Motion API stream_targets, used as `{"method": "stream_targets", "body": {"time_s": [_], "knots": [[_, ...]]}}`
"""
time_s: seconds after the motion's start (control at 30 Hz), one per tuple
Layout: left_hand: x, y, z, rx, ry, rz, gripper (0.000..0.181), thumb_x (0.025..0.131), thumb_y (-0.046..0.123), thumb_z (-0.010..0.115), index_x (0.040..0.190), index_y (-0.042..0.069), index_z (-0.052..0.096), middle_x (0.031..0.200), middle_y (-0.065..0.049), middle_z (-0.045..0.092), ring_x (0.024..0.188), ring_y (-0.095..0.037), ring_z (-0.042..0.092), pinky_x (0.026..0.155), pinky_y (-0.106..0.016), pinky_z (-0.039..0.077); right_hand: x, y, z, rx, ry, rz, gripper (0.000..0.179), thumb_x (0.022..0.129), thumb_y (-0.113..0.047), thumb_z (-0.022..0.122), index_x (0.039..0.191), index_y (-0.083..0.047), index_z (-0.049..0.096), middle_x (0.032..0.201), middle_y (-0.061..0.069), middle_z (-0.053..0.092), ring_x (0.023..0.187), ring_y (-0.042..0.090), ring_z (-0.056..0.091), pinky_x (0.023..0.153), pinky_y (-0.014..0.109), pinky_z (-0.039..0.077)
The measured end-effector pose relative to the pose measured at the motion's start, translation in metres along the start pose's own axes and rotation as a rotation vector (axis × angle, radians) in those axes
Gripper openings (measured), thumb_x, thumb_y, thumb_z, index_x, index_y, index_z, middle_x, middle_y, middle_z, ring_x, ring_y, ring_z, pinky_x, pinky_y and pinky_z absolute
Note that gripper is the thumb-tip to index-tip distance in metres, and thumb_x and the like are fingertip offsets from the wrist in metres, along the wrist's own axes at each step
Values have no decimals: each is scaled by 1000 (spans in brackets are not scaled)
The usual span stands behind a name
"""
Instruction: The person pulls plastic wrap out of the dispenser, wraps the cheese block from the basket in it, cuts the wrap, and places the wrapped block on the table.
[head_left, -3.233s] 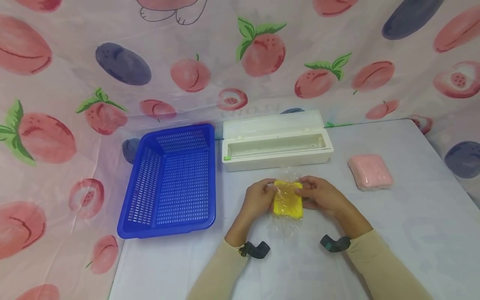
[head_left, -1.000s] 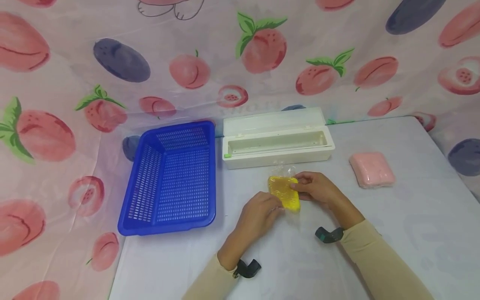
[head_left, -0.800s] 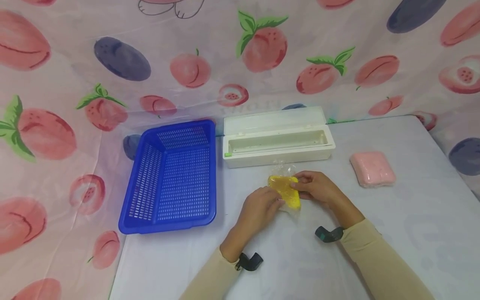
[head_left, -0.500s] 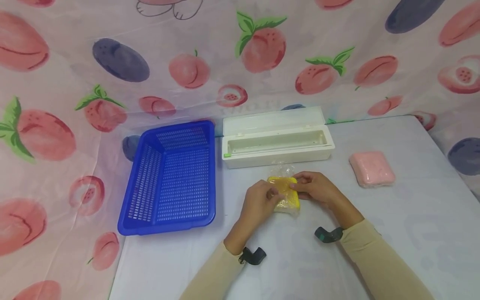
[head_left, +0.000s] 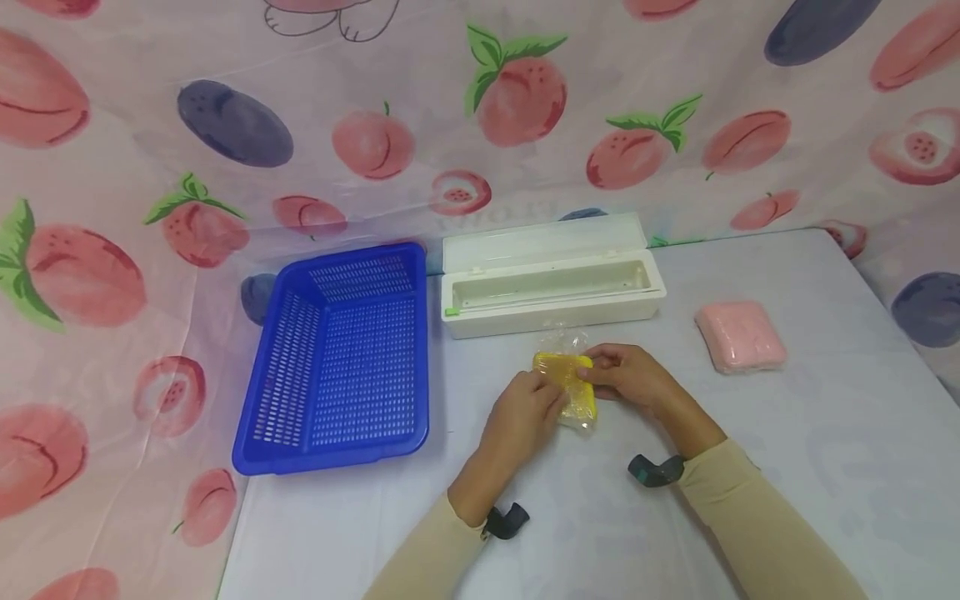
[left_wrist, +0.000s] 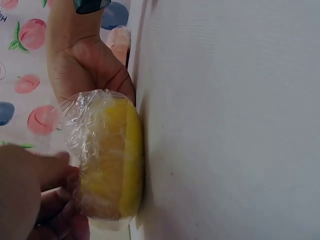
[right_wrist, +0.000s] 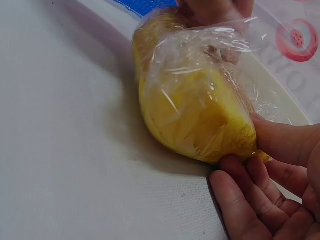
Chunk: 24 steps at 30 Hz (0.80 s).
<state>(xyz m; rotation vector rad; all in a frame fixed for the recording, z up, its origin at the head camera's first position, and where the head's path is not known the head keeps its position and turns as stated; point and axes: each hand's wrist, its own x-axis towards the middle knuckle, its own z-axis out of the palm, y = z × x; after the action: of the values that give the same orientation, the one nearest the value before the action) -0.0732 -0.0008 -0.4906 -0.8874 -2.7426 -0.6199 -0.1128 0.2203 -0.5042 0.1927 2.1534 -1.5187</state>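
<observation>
A yellow sponge-like block (head_left: 586,403) with a tan upper face lies on the table, wrapped in clear cling film (right_wrist: 187,65). My right hand (head_left: 637,382) holds its right edge, thumb on top and fingers curled at the side, as the right wrist view also shows. At the block's left side, my left hand (head_left: 516,418) pinches the film with bent fingers and covers part of the top. Loose film sticks out beyond the block's far edge. In the left wrist view, the block (left_wrist: 131,165) sits on the table surface with crinkled film over its upper face.
A blue perforated basket (head_left: 423,358) stands at the left. Behind the hands is a long white film dispenser box (head_left: 555,317) with its lid raised. A pink block wrapped in film (head_left: 741,336) lies at the right. A fruit-print curtain (head_left: 525,183) hangs behind the table.
My left hand has gone from the left edge to the near end, then back up over the block. The near film, earlier spread out, now lies folded against it. My right hand keeps its hold.
</observation>
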Motion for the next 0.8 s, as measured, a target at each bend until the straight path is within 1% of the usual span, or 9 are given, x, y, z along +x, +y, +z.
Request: {"method": "stream_targets", "body": {"time_s": [0.1,0.17,0.23,0.33,0.43,0.53,0.67,0.73,0.8], "knots": [[-3,1,-2,55,-37,80,28,92,41,75,109,19,78,100,2,64,88,-15,57,71,-22,49,0,0,0,10,-3,-4,50,91,-27,78,132,-3,62,100,8,70,91,14,69,83,29,61],[-3,2,-2,94,-65,113,38,89,49,77,116,23,75,105,3,62,91,-15,55,71,-24,46,0,1,0,4,-4,-7,50,92,-28,77,133,-3,62,102,9,72,92,15,69,84,29,61],[-2,4,-1,116,-89,135,41,85,51,79,119,28,73,110,5,62,97,-14,54,71,-24,44,0,1,0,-4,-2,-5,50,92,-30,77,133,-4,62,104,9,73,93,15,68,84,29,61],[-2,8,1,135,-98,174,28,86,46,80,110,32,78,110,8,63,106,-13,54,71,-24,40,1,1,0,-24,-3,-8,52,92,-32,77,133,-4,61,105,9,73,95,16,68,85,29,60],[-1,10,2,111,-76,197,14,88,41,80,100,33,82,105,11,67,105,-10,56,70,-22,39,1,2,0,-23,-2,-6,52,92,-32,77,133,-4,62,103,8,72,95,18,67,84,28,60],[1,11,3,65,-42,158,12,90,39,78,97,30,83,98,12,72,99,-9,61,70,-20,42,1,2,-1,-18,-1,-15,51,91,-30,77,133,-4,62,99,8,70,95,19,65,84,28,60],[4,11,5,-5,-20,34,14,91,37,77,98,26,82,92,11,75,91,-10,67,74,-21,51,0,2,0,-15,-5,-29,50,92,-28,77,133,-3,62,99,8,69,94,18,66,84,27,60],[4,11,8,-22,-14,-14,15,91,36,77,99,24,80,94,10,75,90,-10,68,77,-21,54,0,2,0,-1,-14,-26,50,93,-27,76,134,-2,62,99,8,68,94,17,66,84,28,60],[4,10,13,-25,3,-18,13,91,33,78,99,24,79,97,8,72,90,-10,67,76,-22,54,-1,2,0,11,-23,-21,51,93,-27,76,135,-2,61,99,7,67,94,17,66,85,28,60]]}}
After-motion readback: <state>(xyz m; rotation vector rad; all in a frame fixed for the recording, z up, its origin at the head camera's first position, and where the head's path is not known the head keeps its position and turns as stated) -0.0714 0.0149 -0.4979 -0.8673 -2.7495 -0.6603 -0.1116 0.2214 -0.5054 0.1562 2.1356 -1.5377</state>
